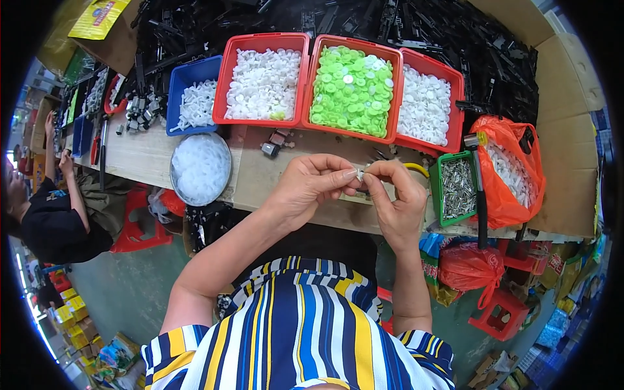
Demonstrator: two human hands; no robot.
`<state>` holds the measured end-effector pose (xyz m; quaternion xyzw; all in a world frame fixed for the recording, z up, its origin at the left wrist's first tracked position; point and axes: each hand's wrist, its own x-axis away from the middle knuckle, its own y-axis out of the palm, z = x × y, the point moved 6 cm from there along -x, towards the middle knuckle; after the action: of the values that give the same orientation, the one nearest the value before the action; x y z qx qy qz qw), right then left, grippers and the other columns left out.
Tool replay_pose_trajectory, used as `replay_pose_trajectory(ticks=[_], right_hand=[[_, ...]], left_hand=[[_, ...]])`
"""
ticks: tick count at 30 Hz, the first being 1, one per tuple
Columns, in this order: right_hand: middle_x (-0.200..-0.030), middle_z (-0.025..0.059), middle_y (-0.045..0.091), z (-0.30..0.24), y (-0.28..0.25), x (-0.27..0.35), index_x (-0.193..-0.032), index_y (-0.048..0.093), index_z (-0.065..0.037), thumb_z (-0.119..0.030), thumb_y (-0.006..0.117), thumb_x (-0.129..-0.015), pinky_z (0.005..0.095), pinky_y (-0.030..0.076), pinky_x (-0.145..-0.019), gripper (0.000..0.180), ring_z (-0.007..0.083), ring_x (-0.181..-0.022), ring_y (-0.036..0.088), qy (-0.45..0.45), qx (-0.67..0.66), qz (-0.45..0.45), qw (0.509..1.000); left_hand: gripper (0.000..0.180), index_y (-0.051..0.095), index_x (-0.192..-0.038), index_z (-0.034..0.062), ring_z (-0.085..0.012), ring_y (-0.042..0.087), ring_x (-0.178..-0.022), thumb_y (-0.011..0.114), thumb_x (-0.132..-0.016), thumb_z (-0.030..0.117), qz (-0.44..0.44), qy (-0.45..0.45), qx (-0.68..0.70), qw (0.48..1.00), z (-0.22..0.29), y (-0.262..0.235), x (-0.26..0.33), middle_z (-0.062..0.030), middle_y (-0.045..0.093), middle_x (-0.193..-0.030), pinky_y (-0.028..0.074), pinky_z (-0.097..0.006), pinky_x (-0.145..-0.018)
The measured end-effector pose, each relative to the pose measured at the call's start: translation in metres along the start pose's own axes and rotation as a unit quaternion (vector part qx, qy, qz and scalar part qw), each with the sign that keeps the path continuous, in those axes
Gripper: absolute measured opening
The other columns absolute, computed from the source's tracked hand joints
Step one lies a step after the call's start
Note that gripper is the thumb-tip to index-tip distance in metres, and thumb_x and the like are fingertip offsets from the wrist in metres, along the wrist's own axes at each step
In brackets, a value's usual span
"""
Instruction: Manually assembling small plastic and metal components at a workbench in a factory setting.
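Observation:
My left hand (309, 188) and my right hand (398, 198) meet above the near edge of the table. Between their fingertips is a small whitish piece (359, 174), mostly hidden by the fingers. Both hands are closed in a pinch on it. Just beyond them stand a red bin (260, 122) of small white parts, a red bin (351, 133) of bright green discs and another red bin (457, 97) of white pieces. A small block with silver and dark parts (277, 140) lies on the table past my left hand. A yellow-handled tool (416, 169) lies partly behind my right hand.
To the left are a blue bin (172, 107) of white parts and a round metal dish (177, 185) of translucent pieces. A green bin (439, 195) of metal pins and an orange-red bag (530, 201) are at right. Black parts (422, 26) lie behind. A person (62, 224) sits left.

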<state>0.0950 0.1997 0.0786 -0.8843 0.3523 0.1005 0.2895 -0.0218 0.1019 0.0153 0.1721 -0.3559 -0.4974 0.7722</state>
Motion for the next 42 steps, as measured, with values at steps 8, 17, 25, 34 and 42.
replay_pose_trajectory(ticks=[8, 17, 25, 34, 42], right_hand=[[-0.087, 0.0124, 0.07, -0.006, 0.01, 0.007, -0.093, 0.067, 0.002, 0.003, 0.074, -0.083, 0.0336, 0.054, -0.067, 0.012, 0.0273, -0.074, 0.069, 0.011, 0.012, 0.027, 1.0], [-0.091, 0.0062, 0.063, 0.015, 0.025, 0.015, -0.089, 0.07, -0.005, -0.001, 0.077, -0.075, 0.0391, 0.045, -0.074, 0.016, 0.0262, -0.087, 0.062, -0.032, 0.08, 0.011, 0.996], [-0.089, 0.0051, 0.059, 0.022, 0.036, 0.015, -0.085, 0.071, -0.008, -0.008, 0.078, -0.075, 0.0394, 0.04, -0.073, 0.012, 0.025, -0.089, 0.058, -0.045, 0.126, -0.024, 0.991], [-0.091, 0.0062, 0.059, 0.02, 0.034, 0.008, -0.086, 0.07, -0.007, -0.008, 0.075, -0.077, 0.04, 0.04, -0.075, 0.01, 0.0262, -0.091, 0.057, -0.038, 0.147, -0.08, 0.985], [-0.091, 0.0067, 0.059, 0.012, 0.036, 0.008, -0.086, 0.07, -0.007, -0.007, 0.074, -0.078, 0.0401, 0.041, -0.076, 0.009, 0.0265, -0.092, 0.058, -0.025, 0.169, -0.098, 0.98]], left_hand=[[0.014, 0.07, -0.105, 0.001, -0.0123, 0.069, -0.084, 0.071, -0.094, 0.009, 0.026, 0.027, 0.042, 0.998, -0.007, -0.006, 0.011, -0.0071, 0.073, -0.095, 0.053, -0.022, -0.072], [0.017, 0.073, -0.09, 0.0038, -0.0292, 0.065, -0.086, 0.08, -0.075, 0.004, 0.103, 0.412, -0.575, 0.7, 0.026, 0.003, 0.051, -0.0111, 0.066, -0.094, 0.053, -0.037, -0.075], [0.035, 0.071, -0.103, 0.0019, -0.0299, 0.063, -0.1, 0.068, -0.069, 0.005, 0.034, 0.491, -0.702, 0.515, -0.003, 0.007, 0.052, -0.0114, 0.064, -0.104, 0.053, -0.04, -0.081], [0.04, 0.07, -0.112, 0.0004, -0.0281, 0.061, -0.106, 0.067, -0.073, 0.011, 0.0, 0.487, -0.751, 0.446, -0.008, 0.003, 0.049, -0.0109, 0.062, -0.112, 0.05, -0.039, -0.084], [0.033, 0.07, -0.109, 0.002, -0.0272, 0.059, -0.108, 0.066, -0.08, 0.016, -0.027, 0.506, -0.778, 0.372, -0.006, 0.004, 0.05, -0.0106, 0.062, -0.11, 0.047, -0.04, -0.085]])
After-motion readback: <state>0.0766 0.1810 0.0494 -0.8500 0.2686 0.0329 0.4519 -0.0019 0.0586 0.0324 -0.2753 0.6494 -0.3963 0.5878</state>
